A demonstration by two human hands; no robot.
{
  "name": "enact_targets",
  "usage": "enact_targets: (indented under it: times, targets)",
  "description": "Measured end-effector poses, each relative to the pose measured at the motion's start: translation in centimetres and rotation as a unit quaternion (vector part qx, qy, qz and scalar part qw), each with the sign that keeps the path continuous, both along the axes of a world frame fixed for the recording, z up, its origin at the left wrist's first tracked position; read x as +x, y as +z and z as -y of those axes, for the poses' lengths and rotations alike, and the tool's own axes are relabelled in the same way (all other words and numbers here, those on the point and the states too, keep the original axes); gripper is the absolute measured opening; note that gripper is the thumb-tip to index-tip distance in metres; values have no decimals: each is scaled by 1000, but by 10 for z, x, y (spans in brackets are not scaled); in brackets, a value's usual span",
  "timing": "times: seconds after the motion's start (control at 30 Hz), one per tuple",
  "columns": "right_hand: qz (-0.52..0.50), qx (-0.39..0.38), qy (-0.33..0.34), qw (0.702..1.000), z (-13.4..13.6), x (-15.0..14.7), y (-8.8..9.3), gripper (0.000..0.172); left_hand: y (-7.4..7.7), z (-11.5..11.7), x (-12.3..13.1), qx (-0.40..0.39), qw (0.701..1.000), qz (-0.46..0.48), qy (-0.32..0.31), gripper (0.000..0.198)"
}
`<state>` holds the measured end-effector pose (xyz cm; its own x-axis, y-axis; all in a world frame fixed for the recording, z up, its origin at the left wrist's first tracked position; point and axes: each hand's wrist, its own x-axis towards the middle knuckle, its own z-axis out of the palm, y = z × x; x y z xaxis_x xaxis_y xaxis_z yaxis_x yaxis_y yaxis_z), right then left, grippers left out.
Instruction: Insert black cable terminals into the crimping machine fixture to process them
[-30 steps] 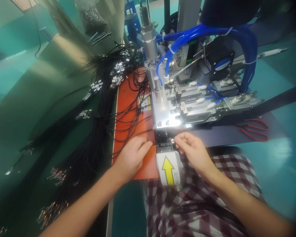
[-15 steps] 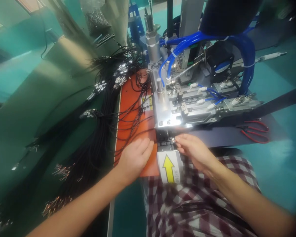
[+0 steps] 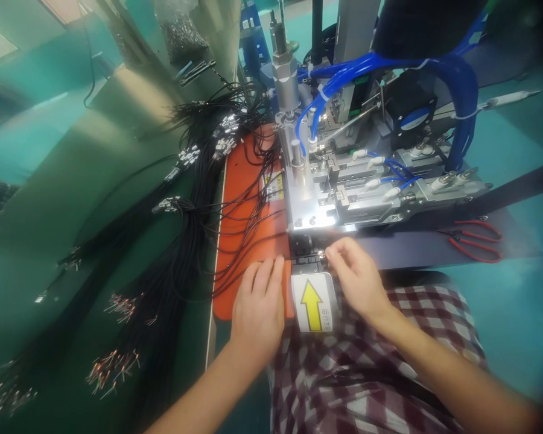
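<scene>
My right hand [image 3: 358, 278] pinches the small metal connector [image 3: 321, 255] at the end of a black cable [image 3: 302, 258], at the front of the machine's narrow track. That cable runs left from the connector toward my left hand [image 3: 259, 301]. My left hand lies palm down on the orange plate [image 3: 248, 208], fingers stretched out and slightly apart, fingertips beside the cable; its thumb is hidden. Just below the connector is a white cover [image 3: 301, 307] with a yellow arrow [image 3: 311, 304] pointing toward the machine [image 3: 314, 220].
Bundles of black cables [image 3: 194, 223] with metal ends spread over the green table [image 3: 95, 181] at left. Bare copper wire ends [image 3: 113, 367] show lower down. Blue air tubes [image 3: 353, 72] arch above the machine. Red-handled pliers [image 3: 475, 241] lie at right.
My left hand has turned more upright, and its fingers are spread further on the orange plate. My right hand stays at the connector. The whole view has shifted slightly right.
</scene>
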<state>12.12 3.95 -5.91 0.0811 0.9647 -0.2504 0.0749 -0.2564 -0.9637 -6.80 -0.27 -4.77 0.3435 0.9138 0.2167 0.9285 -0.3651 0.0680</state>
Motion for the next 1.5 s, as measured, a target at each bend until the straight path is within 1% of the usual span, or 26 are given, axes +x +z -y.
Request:
enact_targets:
  times: [0.07,0.1,0.2,0.27,0.6,0.77,0.9,1.0,1.07,1.13,1.2,1.27,1.37,1.5]
  targets:
    - [68,20,-3,997,1,-1,2,18,-1,0,0,3,1000,-1,2,53]
    - [73,8,1,997,0,-1,3,19,-1,0,-1,4,1000,-1,2,53]
    - [11,-60,20,998,-5,-1,7,22,-1,-1,-1,8,1000,5,4,54]
    - [-11,-77,27,997,-8,0,10,24,-1,-1,-1,12,1000,11,0,55]
    - [-111,-110,8,988,-10,-3,15,24,0,-2,0,27,1000,8,-4,55]
    - [-127,-113,-19,985,-12,-7,14,16,-1,-3,0,31,999,-3,-6,50]
    - [-130,-106,-24,986,-14,-7,14,15,1,-3,-1,32,999,-36,-22,47]
    - [-127,-102,-27,986,-13,-8,14,14,13,-7,2,3,996,-82,-42,53]
    - [-126,-98,-27,987,-12,-8,14,14,27,-12,10,-54,990,-121,-50,62]
    - [-126,-94,-26,987,-11,-8,14,13,44,-19,20,-117,978,-163,-55,71]
    - [-125,-90,-24,988,-10,-7,14,12,59,-26,31,-160,967,-194,-48,74]
    - [-123,-86,-20,988,-10,-6,15,11,71,-32,38,-196,956,-212,-47,72]
    - [-121,-84,-14,989,-10,-4,15,12,78,-40,41,-228,950,-206,-56,66]
    - [-104,-72,-26,992,-7,-4,11,11,77,-43,40,-221,955,-186,-68,58]
